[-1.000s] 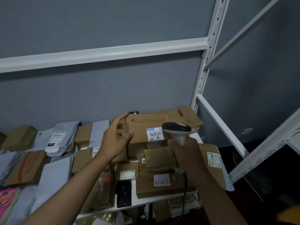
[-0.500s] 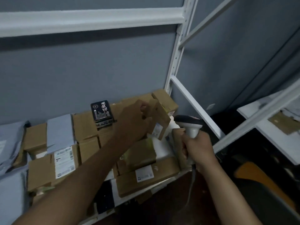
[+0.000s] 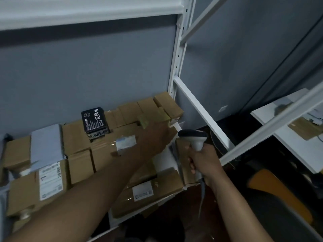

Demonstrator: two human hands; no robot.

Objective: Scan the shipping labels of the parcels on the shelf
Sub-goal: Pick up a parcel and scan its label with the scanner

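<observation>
Lying flat on the cardboard stack toward the back right corner of the shelf (image 3: pixel 111 222): the parcel (image 3: pixel 103 148) just handled, its white shipping label (image 3: pixel 125 142) facing up and forward. Standing upright a second ago with that label turned toward the scanner (image 3: pixel 192 135), tipping over half a second ago, now settling back into the pile. Judging from this, most likely one label read and the parcel being returned, not picked up.

Covering the parcel's right end: the left hand (image 3: pixel 153 137), back uppermost, fingers hidden beyond it, so not telling whether gripping or merely pressing. Wrapping round the scanner's pale handle just beside the shelf's right edge: the right hand (image 3: pixel 204 163), holding firmly, the scanner head not plainly aiming at any label.

Showing now behind the parcel, against the back edge: a black box (image 3: pixel 95 121) with white lettering, largely hidden a second ago by the upright parcel. Waiting nearer the front edge: a flat box (image 3: pixel 166 182) with its label upward, and toward the front left a labelled box (image 3: pixel 22 193), with a grey mailer (image 3: pixel 46 145) lying behind it. Suggesting plenty of scanning remaining, with the left hand needing to free itself and choose the next parcel.
</observation>
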